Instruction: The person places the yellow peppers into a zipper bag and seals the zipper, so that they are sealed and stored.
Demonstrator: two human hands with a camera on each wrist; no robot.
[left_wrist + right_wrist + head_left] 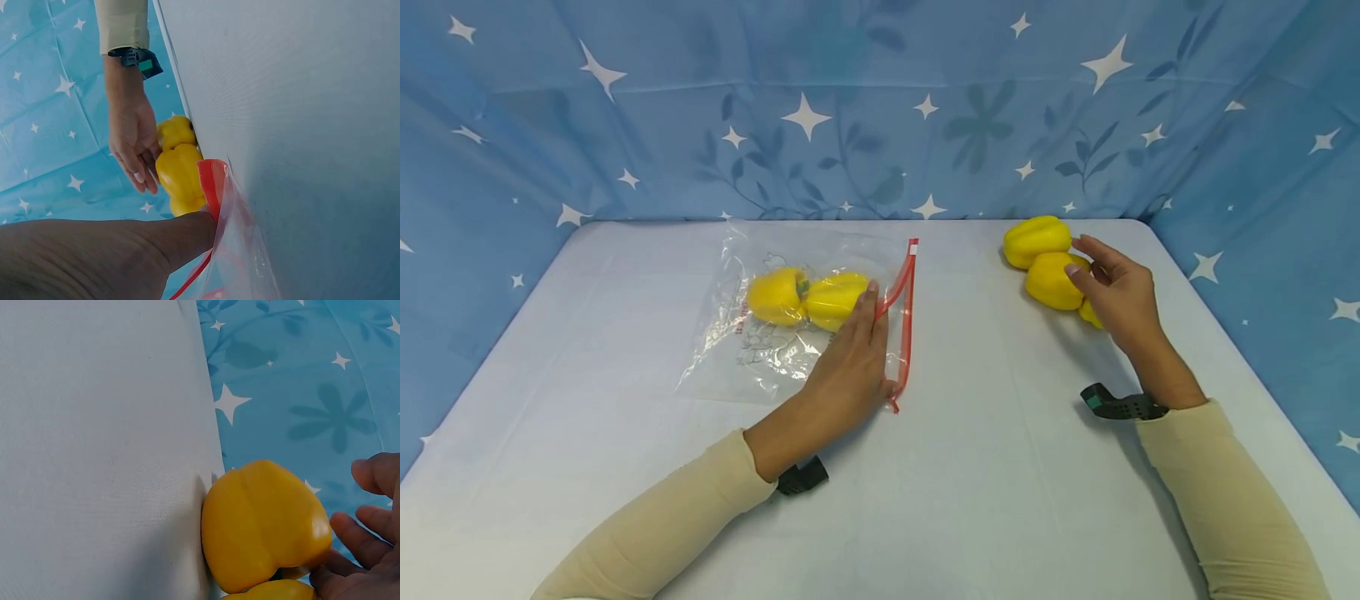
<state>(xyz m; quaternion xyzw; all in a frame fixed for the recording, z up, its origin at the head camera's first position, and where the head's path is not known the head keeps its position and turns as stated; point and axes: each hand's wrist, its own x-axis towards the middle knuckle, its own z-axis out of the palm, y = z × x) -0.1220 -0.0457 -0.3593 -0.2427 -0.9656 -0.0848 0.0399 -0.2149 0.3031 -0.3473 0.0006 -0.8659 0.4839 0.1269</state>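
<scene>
A clear zip bag (pixel 778 367) with a red zip edge lies flat on the left of the table, holding two yellow bell peppers (pixel 777 297). My left hand (pixel 848 367) lies over its mouth, fingers straight across the film. In the left wrist view the thumb (pixel 187 240) sits against the red zip strip (pixel 212 187), holding the lip back. Over on the right, my right hand (pixel 1120 292) hovers beside three yellow bell peppers (pixel 1037 242), thumb and fingers apart. Its fingertips are right at one pepper (pixel 262 525) in the right wrist view. The nearest pepper is partly hidden behind this hand.
The white table (pixel 985 467) ends at the back against a blue curtain (pixel 865 158) with white stars. Between bag and loose peppers lies a stretch of white tabletop. Each wrist wears a black strap (pixel 1123 407).
</scene>
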